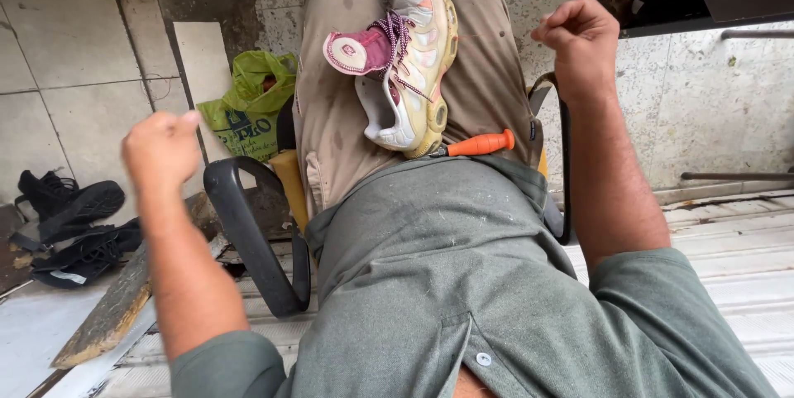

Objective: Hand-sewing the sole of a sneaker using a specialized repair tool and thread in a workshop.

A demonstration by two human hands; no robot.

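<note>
Two clenched fists raised either side of a lap that carries a worn sneaker.

Both hands are curled tight into fists, the left hand (161, 150) out over the black chair armrest (248, 224), the right hand (581, 38) lifted higher; whether either fist grips anything, I cannot tell. Between them, an orange-handled tool (481, 144) lies at the waist, just beside the cream-and-pink sneaker (409, 59) resting on the thighs, tongue pulled open. Farther left, black shoes (70, 220) and a green bag (248, 104) sit on the floor.

Orange-handled tool (480, 144): blade hidden under sneaker (413, 59). Both fists closed, contents of left hand (161, 150) and right hand (579, 38) unseen. Green bag (248, 104) partly behind knee.
</note>
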